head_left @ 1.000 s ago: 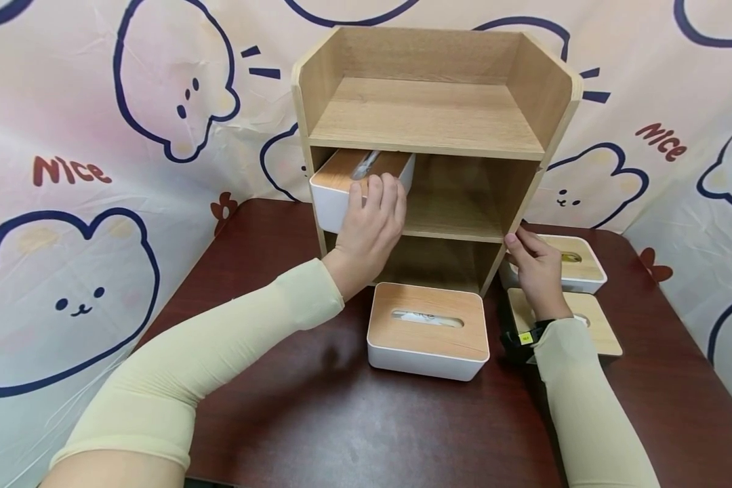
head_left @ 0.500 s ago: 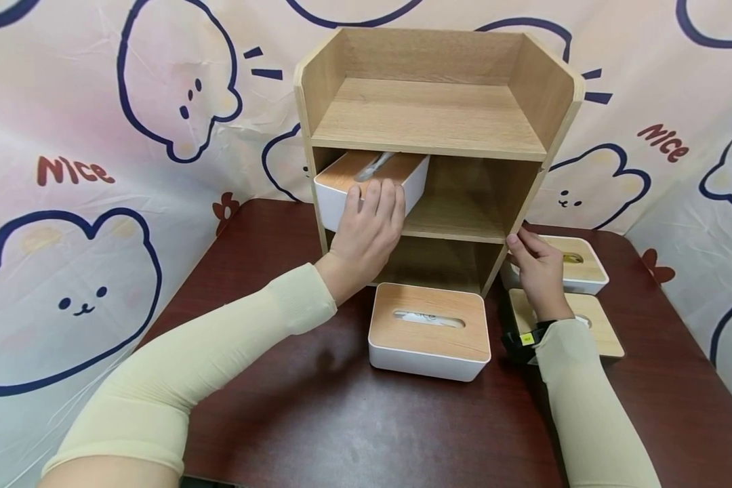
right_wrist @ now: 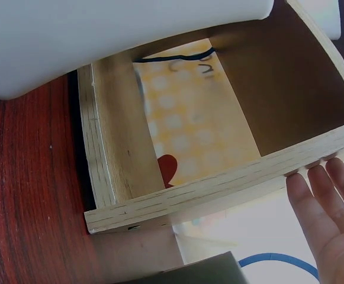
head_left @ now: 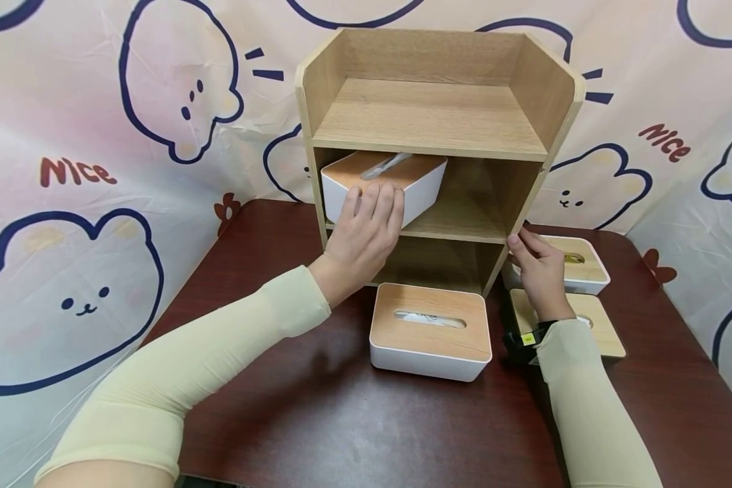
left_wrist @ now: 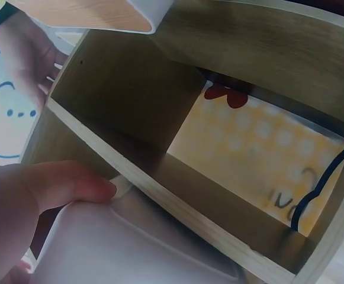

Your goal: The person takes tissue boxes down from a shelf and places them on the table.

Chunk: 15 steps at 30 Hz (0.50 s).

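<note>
My left hand (head_left: 366, 234) grips a white tissue box (head_left: 423, 193) with a wood-look lid, its fingers over the lid's near edge. The box stands askew in the left half of the wooden shelf's (head_left: 427, 115) middle compartment, its near corner jutting out. In the left wrist view, the thumb (left_wrist: 71, 182) lies against the box's white wall (left_wrist: 142, 242). My right hand (head_left: 539, 274) touches the front edge of the shelf's right side panel. The right wrist view shows its straight fingers (right_wrist: 322, 201) resting on the panel's outer face. A second white tissue box (head_left: 430, 362) sits on the table before the shelf.
Right of the shelf stand a white box with a pale wooden lid (head_left: 585, 268) and, nearer, a dark box with a similar lid (head_left: 604, 332). The dark red table (head_left: 354, 434) carries everything. A printed cloth (head_left: 67, 237) hangs behind and at the sides.
My left hand has shifted the tissue box to the right within the middle compartment, and more of its right side shows. The right hand stays on the shelf's side panel.
</note>
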Motion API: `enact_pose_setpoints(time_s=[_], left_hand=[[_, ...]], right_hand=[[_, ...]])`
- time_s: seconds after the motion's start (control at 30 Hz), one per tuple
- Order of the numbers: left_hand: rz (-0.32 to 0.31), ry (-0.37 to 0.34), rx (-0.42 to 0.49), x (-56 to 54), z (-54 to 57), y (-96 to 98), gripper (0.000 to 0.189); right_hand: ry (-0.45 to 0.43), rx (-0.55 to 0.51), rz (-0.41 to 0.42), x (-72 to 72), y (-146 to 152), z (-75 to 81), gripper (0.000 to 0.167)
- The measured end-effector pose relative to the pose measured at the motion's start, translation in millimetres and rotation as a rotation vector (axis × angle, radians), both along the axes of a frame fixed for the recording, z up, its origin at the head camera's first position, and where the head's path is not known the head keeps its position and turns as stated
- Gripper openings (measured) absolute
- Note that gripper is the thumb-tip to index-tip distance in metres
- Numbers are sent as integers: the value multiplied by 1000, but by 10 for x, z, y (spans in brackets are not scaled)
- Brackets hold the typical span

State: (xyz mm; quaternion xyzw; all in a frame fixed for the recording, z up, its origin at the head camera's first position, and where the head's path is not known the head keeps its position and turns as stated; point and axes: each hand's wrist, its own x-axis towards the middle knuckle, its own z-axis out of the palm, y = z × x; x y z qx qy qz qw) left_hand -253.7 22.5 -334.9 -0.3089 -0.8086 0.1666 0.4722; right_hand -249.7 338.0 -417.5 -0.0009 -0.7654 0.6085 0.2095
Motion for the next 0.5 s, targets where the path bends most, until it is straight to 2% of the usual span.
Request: enact_pose_setpoints(time_s=[0.5], left_hand=[[-50, 25, 24, 19, -5, -86, 39]], right_hand=[[-31, 19, -3, 1, 7, -6, 49]])
